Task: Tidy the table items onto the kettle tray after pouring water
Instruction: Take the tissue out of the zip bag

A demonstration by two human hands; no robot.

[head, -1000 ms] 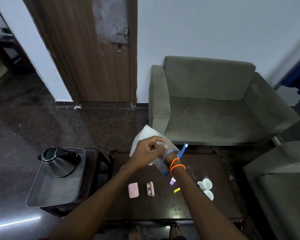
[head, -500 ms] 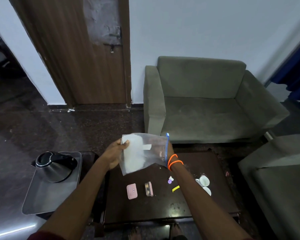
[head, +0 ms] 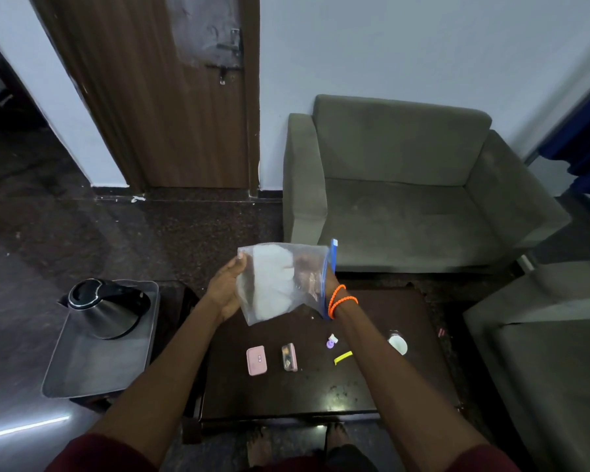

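I hold a clear zip bag point(head: 273, 284) with a white folded item inside, above the far edge of the dark coffee table point(head: 286, 393). My left hand point(head: 227, 287) grips the bag's left edge. My right hand point(head: 306, 272) shows blurred through the plastic at the blue zip end and holds that side. Whether it is inside or behind the bag I cannot tell. The black and steel kettle point(head: 106, 308) stands on the metal tray point(head: 92, 369) to the left of the table.
On the table lie a pink case point(head: 256, 360), a small open case point(head: 289, 357), a purple cap point(head: 331, 341), a yellow strip point(head: 342, 357) and a white cup point(head: 398, 344). A grey sofa point(head: 406, 206) stands beyond the table, another seat at the right.
The bag went from bunched between my hands to spread flat. My left hand slid to its left edge, and my right hand now shows through the plastic at the zip end.
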